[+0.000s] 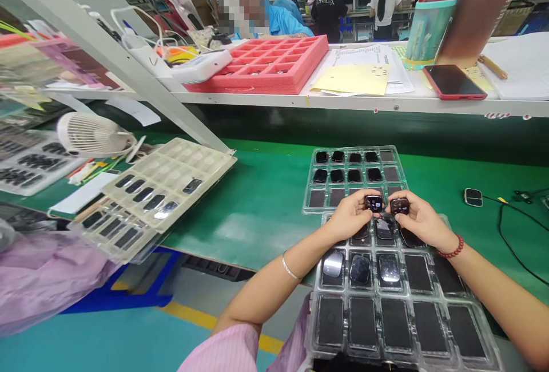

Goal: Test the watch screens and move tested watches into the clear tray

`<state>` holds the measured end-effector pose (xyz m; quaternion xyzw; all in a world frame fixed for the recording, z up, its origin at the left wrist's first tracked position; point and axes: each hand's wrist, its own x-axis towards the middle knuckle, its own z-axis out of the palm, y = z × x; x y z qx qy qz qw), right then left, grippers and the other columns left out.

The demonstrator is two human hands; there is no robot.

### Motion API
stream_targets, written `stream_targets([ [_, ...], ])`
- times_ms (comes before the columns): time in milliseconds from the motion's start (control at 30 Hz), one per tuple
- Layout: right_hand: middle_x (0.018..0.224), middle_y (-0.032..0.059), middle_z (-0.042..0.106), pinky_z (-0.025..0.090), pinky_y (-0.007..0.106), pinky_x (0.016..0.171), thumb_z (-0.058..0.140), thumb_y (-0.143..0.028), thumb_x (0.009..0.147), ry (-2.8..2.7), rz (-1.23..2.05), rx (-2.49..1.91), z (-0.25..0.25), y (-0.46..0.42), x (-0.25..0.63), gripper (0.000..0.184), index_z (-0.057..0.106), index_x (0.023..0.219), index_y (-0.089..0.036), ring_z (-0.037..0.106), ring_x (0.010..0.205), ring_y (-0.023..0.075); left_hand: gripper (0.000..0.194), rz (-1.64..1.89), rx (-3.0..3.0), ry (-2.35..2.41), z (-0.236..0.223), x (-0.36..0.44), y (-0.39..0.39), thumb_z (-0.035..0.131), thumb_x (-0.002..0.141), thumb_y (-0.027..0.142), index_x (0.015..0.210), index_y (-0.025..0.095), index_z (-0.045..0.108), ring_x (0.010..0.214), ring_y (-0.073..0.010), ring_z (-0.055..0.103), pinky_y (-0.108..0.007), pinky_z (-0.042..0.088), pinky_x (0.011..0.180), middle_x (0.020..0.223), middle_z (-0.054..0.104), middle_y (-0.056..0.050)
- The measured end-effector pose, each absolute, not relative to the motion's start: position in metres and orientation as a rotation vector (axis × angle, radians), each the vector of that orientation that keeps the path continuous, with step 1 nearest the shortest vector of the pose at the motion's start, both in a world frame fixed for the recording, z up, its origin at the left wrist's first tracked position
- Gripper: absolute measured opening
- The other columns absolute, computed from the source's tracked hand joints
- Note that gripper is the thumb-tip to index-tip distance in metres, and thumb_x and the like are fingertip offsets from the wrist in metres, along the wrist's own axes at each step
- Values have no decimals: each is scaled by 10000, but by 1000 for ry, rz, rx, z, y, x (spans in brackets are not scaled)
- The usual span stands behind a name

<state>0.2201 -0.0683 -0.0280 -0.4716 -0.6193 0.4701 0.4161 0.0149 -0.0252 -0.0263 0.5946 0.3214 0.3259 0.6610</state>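
Note:
My left hand [352, 216] pinches a small smartwatch case [374, 204] without a strap, its dark screen lit with small white marks. A second smartwatch case [400, 206], also lit, is gripped by the fingers of my right hand [422, 220]. The two watches are held side by side, slightly apart. Below both hands lies a clear plastic tray [362, 297] with dark-lined compartments; several in its upper rows hold watch cases, partly hidden by my hands. Just beyond, another clear tray [317, 198] holds two rows of dark watch cases.
On the green table [266, 206], a watch-like device [473, 197] sits near black cables at right. A beige tray [171, 180] of dark pieces overhangs the left edge, near a white fan [92, 134]. The shelf carries a red foam tray [295, 68] and a phone [454, 82].

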Motion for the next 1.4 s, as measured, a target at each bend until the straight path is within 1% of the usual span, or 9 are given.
stream_targets([
  [233, 983, 50, 684, 543, 323, 704, 603, -153, 790, -1517, 1216, -1205, -28, -69, 220, 381, 552, 1158, -237, 647, 811, 193, 694, 765, 1379, 680, -33, 15, -25, 601, 746, 71, 1403, 219, 435, 966, -198, 684, -315, 552, 811, 1087, 667, -83],
  [367, 846, 38, 680, 498, 283, 538, 525, -320, 922, -1409, 1326, -1264, -29, -69, 223, 194, 600, 1063, -209, 546, 545, 127, 388, 688, 1402, 753, -27, 12, -24, 542, 891, 300, 1244, 151, 606, 713, -160, 692, -222, 477, 559, 905, 707, -83],
  [467, 846, 46, 684, 496, 275, 535, 492, -379, 951, -1355, 1354, -1225, -28, -68, 224, 236, 616, 1043, -200, 549, 552, 124, 408, 707, 1382, 770, -26, 12, -24, 484, 931, 401, 1217, 145, 623, 656, -146, 675, -222, 463, 536, 908, 721, -95],
  [633, 1005, 44, 694, 537, 273, 573, 681, -228, 809, -1336, 1386, -1185, -26, -68, 222, 385, 551, 1171, -239, 603, 620, 126, 614, 764, 1351, 688, -30, 13, -24, 694, 788, 242, 1367, 215, 493, 820, -169, 690, -258, 535, 682, 1005, 713, -75],
  [733, 912, 54, 701, 530, 283, 518, 599, -333, 888, -1288, 1435, -1200, -25, -68, 222, 240, 590, 1093, -207, 586, 515, 113, 338, 720, 1380, 749, -31, 12, -23, 555, 898, 353, 1163, 161, 638, 656, -135, 677, -198, 453, 518, 904, 715, -79],
  [833, 896, 72, 702, 528, 284, 509, 492, -415, 951, -1253, 1455, -1172, -25, -67, 223, 276, 611, 1057, -190, 605, 525, 121, 362, 726, 1383, 774, -30, 12, -22, 451, 945, 383, 1137, 143, 642, 620, -129, 672, -193, 427, 486, 889, 713, -86],
  [1033, 1069, 67, 676, 562, 292, 605, 644, -178, 806, -1333, 1379, -1165, -27, -66, 222, 436, 526, 1221, -242, 651, 675, 137, 489, 784, 1383, 725, -29, 15, -23, 605, 750, 81, 1229, 173, 564, 952, -186, 685, -327, 558, 848, 1142, 671, -94],
  [1200, 1115, 78, 668, 572, 308, 647, 599, -147, 818, -1394, 1382, -1132, -26, -68, 223, 423, 532, 1225, -241, 669, 733, 152, 475, 793, 1371, 709, -30, 15, -24, 569, 733, 50, 1192, 174, 575, 997, -206, 676, -381, 559, 896, 1149, 661, -94],
  [1400, 1035, 85, 706, 571, 313, 616, 546, -225, 895, -1398, 1364, -1199, -25, -68, 224, 275, 576, 1168, -204, 676, 676, 151, 283, 784, 1373, 758, -26, 14, -24, 584, 806, 159, 1087, 158, 617, 700, -123, 674, -315, 579, 743, 994, 694, -66],
])
